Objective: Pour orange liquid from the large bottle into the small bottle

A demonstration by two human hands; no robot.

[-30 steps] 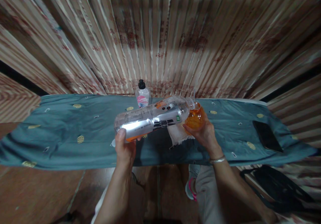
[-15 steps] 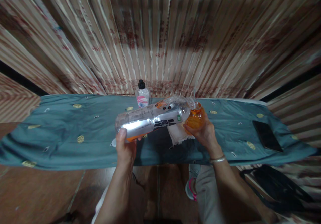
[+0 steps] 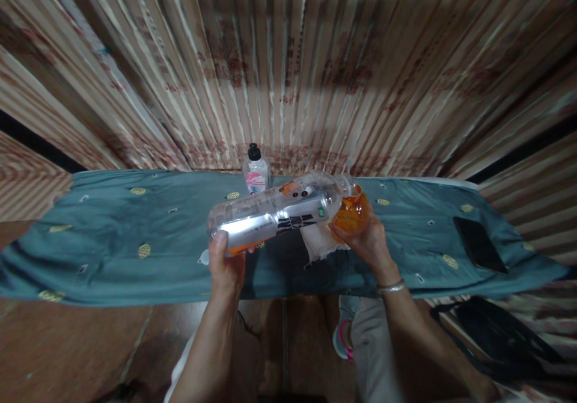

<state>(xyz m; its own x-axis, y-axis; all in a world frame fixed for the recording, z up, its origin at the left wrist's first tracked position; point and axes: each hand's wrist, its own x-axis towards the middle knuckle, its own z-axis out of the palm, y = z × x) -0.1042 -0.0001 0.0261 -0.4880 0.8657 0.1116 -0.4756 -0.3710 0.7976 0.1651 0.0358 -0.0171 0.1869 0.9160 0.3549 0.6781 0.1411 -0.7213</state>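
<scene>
My left hand [image 3: 229,264] is closed round the base end of a clear plastic bottle [image 3: 270,213] with a silver label. The bottle is tipped nearly flat, its neck pointing right, and some orange liquid shows along its underside. At its mouth, my right hand [image 3: 367,234] grips an orange vessel [image 3: 349,213], which looks like a glass or small jar. Whether the orange is its wall or liquid inside, I cannot tell. Beneath the vessel a white cloth [image 3: 318,243] lies on the table. A small white round thing [image 3: 204,257] shows beside my left hand.
A clear bottle with a black cap and pink label [image 3: 256,171] stands behind the tipped bottle. A dark phone [image 3: 480,245] lies on the right of the green tablecloth [image 3: 108,228]. Pleated curtains [image 3: 279,60] hang behind. A black bag [image 3: 500,337] sits lower right.
Almost nothing differs. Both hands, the tipped bottle and the orange vessel keep the same position; the view has shifted very slightly.
</scene>
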